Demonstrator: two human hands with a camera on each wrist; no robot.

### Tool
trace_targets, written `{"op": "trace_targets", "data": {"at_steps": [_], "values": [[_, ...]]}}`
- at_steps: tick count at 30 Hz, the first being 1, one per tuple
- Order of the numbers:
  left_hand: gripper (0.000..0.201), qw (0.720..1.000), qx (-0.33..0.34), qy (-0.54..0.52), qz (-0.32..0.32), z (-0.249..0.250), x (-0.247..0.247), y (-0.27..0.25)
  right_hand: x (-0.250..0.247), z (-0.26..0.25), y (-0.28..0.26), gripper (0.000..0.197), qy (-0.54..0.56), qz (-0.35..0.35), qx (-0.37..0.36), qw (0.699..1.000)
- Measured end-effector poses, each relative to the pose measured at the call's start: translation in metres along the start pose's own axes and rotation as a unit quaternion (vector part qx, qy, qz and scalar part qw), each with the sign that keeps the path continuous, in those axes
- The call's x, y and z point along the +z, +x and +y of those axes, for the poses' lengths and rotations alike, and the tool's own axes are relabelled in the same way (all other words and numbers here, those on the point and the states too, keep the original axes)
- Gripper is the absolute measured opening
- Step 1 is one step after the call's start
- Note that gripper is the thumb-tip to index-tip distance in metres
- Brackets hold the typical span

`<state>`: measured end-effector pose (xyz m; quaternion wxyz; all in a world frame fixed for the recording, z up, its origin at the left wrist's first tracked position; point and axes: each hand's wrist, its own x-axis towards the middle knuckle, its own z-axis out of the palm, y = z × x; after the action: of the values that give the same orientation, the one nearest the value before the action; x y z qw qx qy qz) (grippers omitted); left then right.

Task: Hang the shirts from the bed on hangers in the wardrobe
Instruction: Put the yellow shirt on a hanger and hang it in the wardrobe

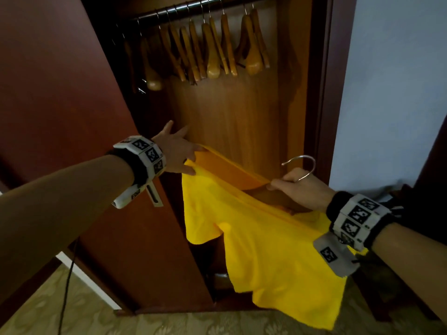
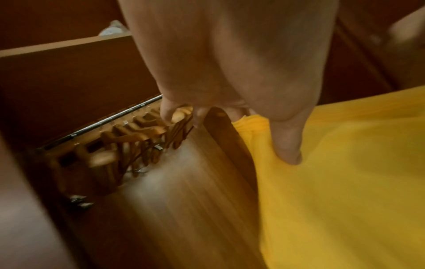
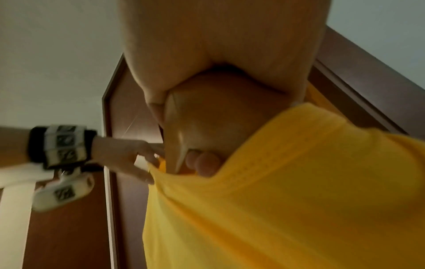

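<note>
Shirt [image 1: 266, 238] hides most of hanger [image 1: 273, 194]; L wrist view blurred.

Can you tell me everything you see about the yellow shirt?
The yellow shirt is bright, soft-looking cloth with short sleeves. It hangs in the air in front of the open wardrobe, drooping toward the floor. The left hand pinches one shoulder edge. The right hand grips a wooden hanger with a silver hook at the neck opening. The hanger looks partly tucked inside the shirt.
</note>
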<state>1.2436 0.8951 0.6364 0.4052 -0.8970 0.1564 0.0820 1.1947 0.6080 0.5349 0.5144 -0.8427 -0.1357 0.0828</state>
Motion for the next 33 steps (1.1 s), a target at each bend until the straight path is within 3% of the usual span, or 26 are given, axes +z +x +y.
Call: {"op": "trace_targets", "data": {"at_steps": [5, 8, 12, 14, 19, 20, 23, 24, 25, 28, 30, 31, 33], "values": [[0.047, 0.993, 0.091, 0.009, 0.079, 0.041, -0.014, -0.009, -0.012, -0.01, 0.006, 0.054, 0.015, 0.015, -0.008, 1.0], [0.047, 0.979, 0.117, -0.116, 0.122, 0.053, -0.013, -0.009, -0.018, -0.017, 0.008, 0.054, 0.056, -0.012, 0.0, 0.998], [0.061, 0.909, 0.103, -0.375, 0.15, 0.078, -0.01, -0.005, -0.025, -0.033, 0.013, 0.044, 0.094, -0.041, 0.006, 0.995], [0.061, 0.891, 0.113, -0.403, 0.174, 0.094, -0.009, 0.003, -0.023, -0.039, 0.016, 0.045, 0.1, -0.065, 0.006, 0.993], [0.031, 0.858, 0.086, -0.44, 0.251, 0.111, -0.003, 0.019, -0.027, -0.026, 0.02, 0.038, 0.041, -0.09, -0.004, 0.995], [0.03, 0.856, 0.081, -0.441, 0.259, 0.11, 0.001, 0.019, -0.03, -0.016, 0.022, 0.042, -0.006, -0.092, 0.001, 0.996], [0.029, 0.845, 0.05, -0.458, 0.273, 0.105, 0.013, 0.021, -0.038, 0.019, 0.021, 0.084, -0.125, -0.103, 0.035, 0.986], [0.029, 0.841, 0.038, -0.463, 0.277, 0.103, 0.017, 0.022, -0.038, 0.03, 0.022, 0.09, -0.156, -0.101, 0.036, 0.982], [0.03, 0.836, 0.029, -0.469, 0.281, 0.103, 0.021, 0.022, -0.037, 0.038, 0.022, 0.083, -0.182, -0.1, 0.034, 0.978], [0.039, 0.847, 0.011, -0.447, 0.287, 0.104, 0.025, 0.025, -0.032, 0.041, 0.014, 0.021, -0.242, -0.067, 0.015, 0.968], [0.047, 0.873, -0.009, -0.401, 0.279, 0.104, 0.026, 0.026, -0.032, 0.043, 0.014, 0.02, -0.271, -0.049, -0.016, 0.961], [0.047, 0.872, -0.02, -0.406, 0.271, 0.102, 0.027, 0.027, -0.035, 0.047, 0.015, 0.02, -0.283, -0.036, -0.031, 0.958], [0.044, 0.845, -0.043, -0.466, 0.261, 0.101, 0.031, 0.027, -0.042, 0.057, 0.014, 0.021, -0.305, -0.011, -0.043, 0.951]]}}
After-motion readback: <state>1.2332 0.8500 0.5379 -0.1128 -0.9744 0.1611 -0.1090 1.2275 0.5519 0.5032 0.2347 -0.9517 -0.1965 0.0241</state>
